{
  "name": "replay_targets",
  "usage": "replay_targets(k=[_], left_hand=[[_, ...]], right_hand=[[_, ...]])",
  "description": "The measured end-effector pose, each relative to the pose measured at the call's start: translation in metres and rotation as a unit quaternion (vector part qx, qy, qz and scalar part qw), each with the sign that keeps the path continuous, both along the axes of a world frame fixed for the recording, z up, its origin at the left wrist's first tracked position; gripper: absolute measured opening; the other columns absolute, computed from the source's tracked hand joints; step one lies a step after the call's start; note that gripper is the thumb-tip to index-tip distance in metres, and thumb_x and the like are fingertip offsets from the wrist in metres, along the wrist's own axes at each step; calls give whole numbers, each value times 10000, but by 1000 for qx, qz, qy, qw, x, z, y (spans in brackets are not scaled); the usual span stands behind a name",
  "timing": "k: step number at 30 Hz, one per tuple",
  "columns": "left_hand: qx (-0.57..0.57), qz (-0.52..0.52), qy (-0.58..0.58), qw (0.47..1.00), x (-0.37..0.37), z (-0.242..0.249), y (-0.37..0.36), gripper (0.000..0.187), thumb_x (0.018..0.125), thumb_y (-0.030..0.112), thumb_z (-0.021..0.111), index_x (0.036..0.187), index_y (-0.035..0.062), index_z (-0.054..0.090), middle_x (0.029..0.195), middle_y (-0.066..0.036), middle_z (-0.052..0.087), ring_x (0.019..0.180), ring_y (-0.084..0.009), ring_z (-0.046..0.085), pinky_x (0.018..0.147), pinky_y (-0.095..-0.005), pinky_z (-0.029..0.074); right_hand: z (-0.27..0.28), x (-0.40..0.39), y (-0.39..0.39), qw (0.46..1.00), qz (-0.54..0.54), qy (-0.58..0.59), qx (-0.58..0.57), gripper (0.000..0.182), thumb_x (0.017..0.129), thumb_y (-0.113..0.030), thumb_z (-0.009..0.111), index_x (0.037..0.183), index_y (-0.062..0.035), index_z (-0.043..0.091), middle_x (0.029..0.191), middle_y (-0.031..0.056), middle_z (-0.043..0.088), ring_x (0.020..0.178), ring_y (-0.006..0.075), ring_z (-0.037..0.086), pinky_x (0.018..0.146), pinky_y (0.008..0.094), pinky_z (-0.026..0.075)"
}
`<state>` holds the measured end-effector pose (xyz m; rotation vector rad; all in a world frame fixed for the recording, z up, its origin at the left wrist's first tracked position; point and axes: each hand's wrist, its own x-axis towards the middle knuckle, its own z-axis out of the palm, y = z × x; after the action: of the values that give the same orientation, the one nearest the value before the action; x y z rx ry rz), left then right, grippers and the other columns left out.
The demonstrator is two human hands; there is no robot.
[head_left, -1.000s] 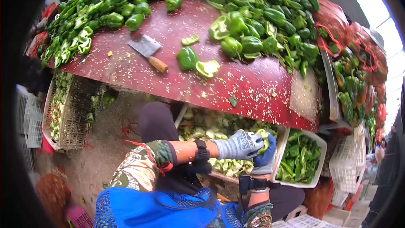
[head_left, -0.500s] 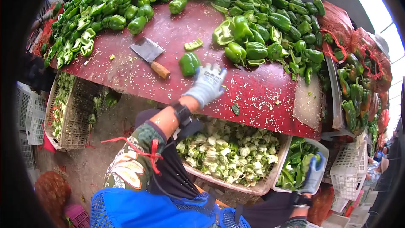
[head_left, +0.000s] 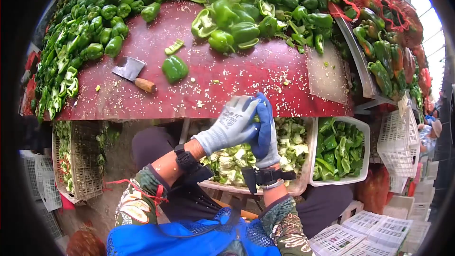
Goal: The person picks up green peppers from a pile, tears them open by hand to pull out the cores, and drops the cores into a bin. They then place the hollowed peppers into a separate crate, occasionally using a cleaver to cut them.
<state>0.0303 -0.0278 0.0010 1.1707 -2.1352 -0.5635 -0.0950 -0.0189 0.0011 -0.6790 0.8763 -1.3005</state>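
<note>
My left hand (head_left: 229,124), in a grey-white work glove, is over the table's front edge, its fingers stretched out. Against it lies my right hand (head_left: 267,130), its blue-coated glove showing and its fingers pointing up. The two hands meet palm to palm; no object shows between them. Beneath them a crate (head_left: 299,188) holds pale green pepper cores and scraps. A whole green bell pepper (head_left: 175,68) rests on the red table (head_left: 199,92), apart from both hands. Left of it lies a cleaver (head_left: 130,70) with a wooden handle, untouched.
Green peppers (head_left: 111,7) are heaped along the table's back and left. A white crate (head_left: 364,159) of pepper pieces stands at right. Red mesh sacks (head_left: 395,12) and stacked white baskets (head_left: 398,137) line the right side. A beige basket (head_left: 87,170) stands at left.
My left hand has left the tabletop beside the bell pepper and moved toward me. My right hand has come up from the crate of pepper pieces to meet it. The view has shifted right.
</note>
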Motion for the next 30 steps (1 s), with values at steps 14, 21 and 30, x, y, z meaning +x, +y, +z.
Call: replay_targets(k=[14, 21, 30], left_hand=[[315, 16, 350, 882, -25, -54, 17, 217, 952, 61, 554, 1151, 0, 491, 1059, -25, 541, 963, -67, 488, 823, -231, 458], [205, 32, 237, 949, -27, -53, 30, 204, 934, 35, 494, 1133, -7, 516, 955, -20, 539, 886, -68, 473, 768, -256, 457], [529, -55, 248, 809, 10, -6, 42, 289, 934, 196, 577, 1180, 46, 549, 775, 62, 503, 593, -13, 440, 505, -181, 368]], right_hand=[[-21, -3, 8, 956, -161, 241, -35, 228, 996, -225, 553, 1108, -34, 607, 868, 34, 648, 758, 97, 578, 658, 260, 476], [-52, -11, 1, 974, -144, 133, 117, 202, 976, -191, 558, 1024, -31, 672, 801, 23, 650, 734, 96, 585, 661, 272, 480], [-54, -13, 41, 986, 2, 165, 11, 321, 978, -296, 501, 1134, -40, 616, 1026, 79, 631, 969, 158, 577, 855, 299, 456]])
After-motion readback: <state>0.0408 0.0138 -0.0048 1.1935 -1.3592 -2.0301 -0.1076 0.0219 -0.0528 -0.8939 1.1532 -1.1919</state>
